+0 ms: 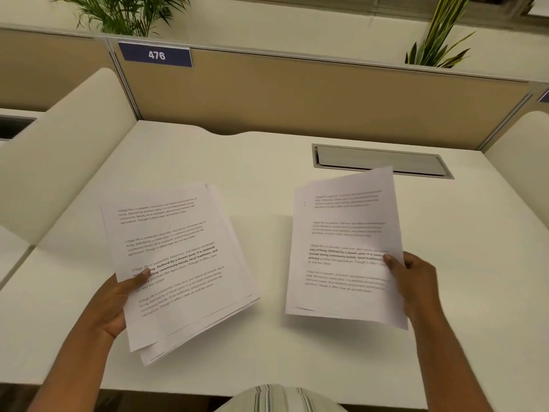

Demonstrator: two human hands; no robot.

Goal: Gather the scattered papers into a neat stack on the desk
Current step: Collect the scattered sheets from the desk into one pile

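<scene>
Two bundles of white printed papers are lifted above the white desk [267,179]. My left hand [118,301] grips the left bundle [178,263] at its left edge, thumb on top; its sheets are fanned and tilted clockwise. My right hand [413,281] grips the right bundle [344,248] at its right edge, thumb on the printed face. The right bundle looks slightly blurred and its top corner curls upward. A gap of bare desk separates the two bundles.
A grey cable hatch [381,160] is set into the desk at the back right. A tan partition [297,96] with a blue "476" label [156,55] closes off the back. Cream side dividers [65,150] flank the desk. Plants [439,40] stand behind the partition.
</scene>
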